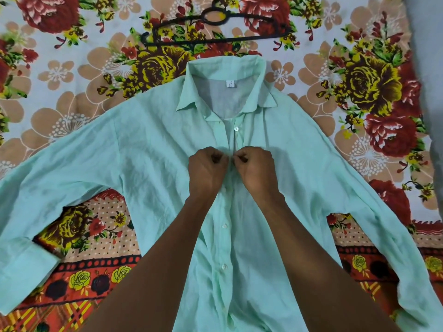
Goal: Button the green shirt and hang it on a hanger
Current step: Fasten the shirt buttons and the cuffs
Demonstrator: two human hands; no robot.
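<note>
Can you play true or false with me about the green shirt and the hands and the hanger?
1. The green shirt lies flat on a flowery bedsheet. True.
2. The black hanger is already inside the shirt. False: it lies on the sheet above the collar, apart from the shirt.
3. Both the left hand and the right hand pinch the shirt's front strip. True.
4. The hands are working at the very bottom of the shirt. False: they are at chest height, just below the top button.
5. The sleeves are folded across the chest. False: they spread out to both sides.
</note>
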